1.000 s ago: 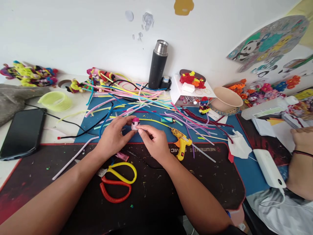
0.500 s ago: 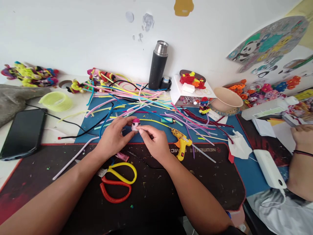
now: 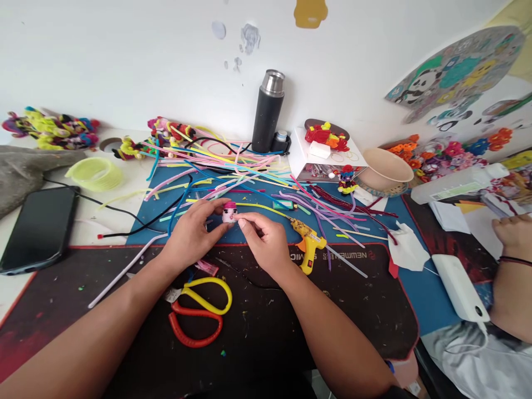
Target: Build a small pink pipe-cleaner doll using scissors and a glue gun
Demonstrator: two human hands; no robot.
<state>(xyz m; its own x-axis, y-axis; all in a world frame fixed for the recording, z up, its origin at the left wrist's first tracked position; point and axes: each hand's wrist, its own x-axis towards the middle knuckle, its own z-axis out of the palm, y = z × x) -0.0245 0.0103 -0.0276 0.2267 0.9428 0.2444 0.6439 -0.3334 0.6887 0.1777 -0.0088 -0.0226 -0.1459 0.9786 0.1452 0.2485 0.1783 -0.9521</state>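
I grip a small pink-topped doll head [image 3: 230, 212] between my left hand's [image 3: 195, 230] thumb and fingers above the blue mat [image 3: 249, 224], my right hand's [image 3: 266, 241] fingers pinched at its front, anything between them too small to make out. "NEWMEN" reads upside down on the dark mat [image 3: 353, 310]; beside it, letters ending in "MIC" are partly covered by the glue gun [image 3: 310, 244].

A little toy head [image 3: 230, 213] is sitting upright between the left hand [image 3: 194, 230] and the right hand [image 3: 266, 239]. It is wearing bright pink on top, and its lower part is looking pale pink. Two black eyes are showing on the front, with a tiny pink spot sitting under them. Left fingers are holding it at the top and bottom, and right fingertips are touching its lower side.
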